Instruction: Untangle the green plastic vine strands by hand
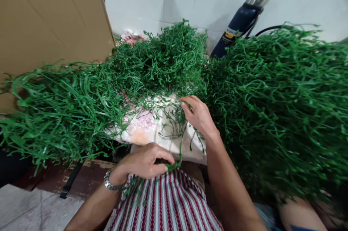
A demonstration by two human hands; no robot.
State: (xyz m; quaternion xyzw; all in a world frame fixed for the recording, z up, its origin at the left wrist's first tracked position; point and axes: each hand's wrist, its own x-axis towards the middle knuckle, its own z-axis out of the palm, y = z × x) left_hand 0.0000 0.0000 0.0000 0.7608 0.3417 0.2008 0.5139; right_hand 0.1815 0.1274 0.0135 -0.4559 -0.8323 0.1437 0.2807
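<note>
My left hand (152, 160), with a metal-banded watch (110, 181) on its wrist, is low over the striped cloth on my lap. Its fingers are closed around a small bunch of thin green stems (174, 166). Further forward, my right hand (198, 114) reaches over the pale table surface (170, 147), thumb and fingers pinched together at some green stems. How many it pinches I cannot tell. Loose curly stems (174, 122), some with small bud-like tips, lie scattered between the hands.
Heaps of tangled green stems stand at the left (62, 111), the back (174, 57) and the right (282, 104). A dark blue flask (239, 24) with a silver cap leans by the tiled wall. A brown cardboard panel (54, 17) rises at the left. Part of another person's leg (299, 214) shows lower right.
</note>
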